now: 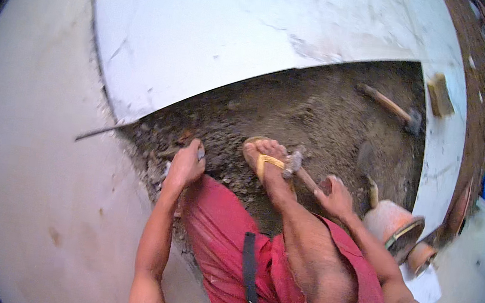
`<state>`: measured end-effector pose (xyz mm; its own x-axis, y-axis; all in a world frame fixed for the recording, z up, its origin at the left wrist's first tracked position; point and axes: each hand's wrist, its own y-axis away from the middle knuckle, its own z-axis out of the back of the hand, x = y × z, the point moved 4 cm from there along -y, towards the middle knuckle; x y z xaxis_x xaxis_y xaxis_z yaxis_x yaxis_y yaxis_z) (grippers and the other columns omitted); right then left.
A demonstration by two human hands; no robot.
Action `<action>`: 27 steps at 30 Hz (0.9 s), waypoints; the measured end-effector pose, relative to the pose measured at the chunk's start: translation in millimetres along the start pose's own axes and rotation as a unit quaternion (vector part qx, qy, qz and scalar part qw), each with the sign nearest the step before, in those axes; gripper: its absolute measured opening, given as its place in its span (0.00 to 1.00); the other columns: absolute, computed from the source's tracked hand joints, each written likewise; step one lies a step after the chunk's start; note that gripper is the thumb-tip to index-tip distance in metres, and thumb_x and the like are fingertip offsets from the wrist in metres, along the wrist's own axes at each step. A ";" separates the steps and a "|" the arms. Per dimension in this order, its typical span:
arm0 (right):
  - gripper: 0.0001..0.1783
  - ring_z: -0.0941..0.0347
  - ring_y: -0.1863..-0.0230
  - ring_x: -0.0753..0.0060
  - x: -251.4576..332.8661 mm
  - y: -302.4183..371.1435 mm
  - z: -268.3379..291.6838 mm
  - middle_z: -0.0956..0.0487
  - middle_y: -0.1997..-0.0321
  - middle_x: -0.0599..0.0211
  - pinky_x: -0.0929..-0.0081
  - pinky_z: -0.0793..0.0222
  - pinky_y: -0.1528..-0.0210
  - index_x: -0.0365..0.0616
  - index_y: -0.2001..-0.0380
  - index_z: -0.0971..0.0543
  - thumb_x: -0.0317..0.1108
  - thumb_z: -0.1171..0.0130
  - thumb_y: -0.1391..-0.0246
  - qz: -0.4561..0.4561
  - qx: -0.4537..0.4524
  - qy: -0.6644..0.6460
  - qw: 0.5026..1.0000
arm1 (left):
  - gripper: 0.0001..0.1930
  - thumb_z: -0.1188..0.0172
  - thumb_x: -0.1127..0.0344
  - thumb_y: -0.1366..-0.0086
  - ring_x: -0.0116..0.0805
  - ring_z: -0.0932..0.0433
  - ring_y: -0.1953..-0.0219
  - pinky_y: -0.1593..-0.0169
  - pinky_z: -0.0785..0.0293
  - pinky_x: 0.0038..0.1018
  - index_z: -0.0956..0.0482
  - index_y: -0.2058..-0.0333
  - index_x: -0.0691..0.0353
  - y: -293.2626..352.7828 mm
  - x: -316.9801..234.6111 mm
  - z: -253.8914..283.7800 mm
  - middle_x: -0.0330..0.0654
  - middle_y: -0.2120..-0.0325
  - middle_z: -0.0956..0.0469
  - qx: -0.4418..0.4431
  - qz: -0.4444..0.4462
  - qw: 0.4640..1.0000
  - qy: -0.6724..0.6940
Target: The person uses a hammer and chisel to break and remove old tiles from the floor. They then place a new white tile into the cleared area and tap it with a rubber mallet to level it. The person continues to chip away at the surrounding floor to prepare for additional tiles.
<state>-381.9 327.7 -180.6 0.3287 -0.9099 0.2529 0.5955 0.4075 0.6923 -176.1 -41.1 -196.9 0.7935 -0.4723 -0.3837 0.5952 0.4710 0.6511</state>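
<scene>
My right hand [337, 197] is closed around the wooden handle of a hammer [308, 179]. The hammer's metal head lies beside my sandalled foot [272, 155], which rests on bare soil. Down at the rubble [160, 153] along the wall's base is my left hand [185, 165], its fingers bent together. A small pale bit shows at its fingertips, too blurred to name. Just past that hand, the corner of a white, grey-veined tile [208, 38] meets the wall. A thin dark strip [98, 132] sticks out at this corner.
A second hammer [388, 103] lies on the soil [320, 106] at the far right. Nearby, a yellowish block [440, 96] sits on the right-hand tile strip [443, 152]. A tipped bucket [385, 220] and a small round container [421, 258] are right of my arm. A pale wall [33, 126] bounds the left.
</scene>
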 end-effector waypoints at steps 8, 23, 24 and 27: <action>0.16 0.29 0.61 0.64 -87.7 -26.8 88.0 0.26 0.66 0.59 0.70 0.33 0.58 0.41 0.62 0.28 0.32 0.42 0.57 -0.085 -0.362 -0.130 0.919 | 0.22 0.37 0.60 0.52 0.50 0.24 0.60 0.57 0.29 0.36 0.29 0.58 0.62 11.9 -57.0 48.0 0.53 0.65 0.23 0.100 -0.015 0.989 -0.107; 0.15 0.33 0.81 0.78 -86.6 -217.3 180.1 0.30 0.77 0.70 0.78 0.38 0.83 0.43 0.61 0.28 0.41 0.45 0.48 -0.164 -0.301 -0.468 0.814 | 0.21 0.37 0.62 0.51 0.50 0.34 0.48 0.47 0.37 0.40 0.28 0.56 0.56 -189.0 -215.2 82.5 0.52 0.53 0.31 -0.335 -0.297 0.894 -0.028; 0.14 0.33 0.80 0.77 -122.3 -215.7 182.5 0.30 0.78 0.70 0.78 0.38 0.80 0.44 0.62 0.28 0.40 0.45 0.47 -0.085 -0.372 -0.516 0.767 | 0.24 0.36 0.61 0.53 0.54 0.39 0.45 0.44 0.41 0.43 0.29 0.55 0.57 -192.0 -231.1 67.2 0.52 0.51 0.33 -0.366 -0.297 0.882 -0.021; 0.08 0.31 0.72 0.77 -81.5 -183.5 179.4 0.27 0.69 0.69 0.78 0.36 0.71 0.46 0.65 0.32 0.37 0.50 0.44 0.098 -0.381 -0.623 0.676 | 0.27 0.34 0.63 0.54 0.51 0.33 0.50 0.44 0.39 0.38 0.30 0.54 0.64 -179.3 -242.6 76.6 0.54 0.56 0.30 -0.411 -0.296 0.859 0.076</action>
<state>-649.5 313.2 -207.0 -0.1338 0.0014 0.9910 0.9908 0.0194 0.1337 -485.0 -68.0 -170.4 0.2918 -0.7365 -0.6103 0.7393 0.5785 -0.3446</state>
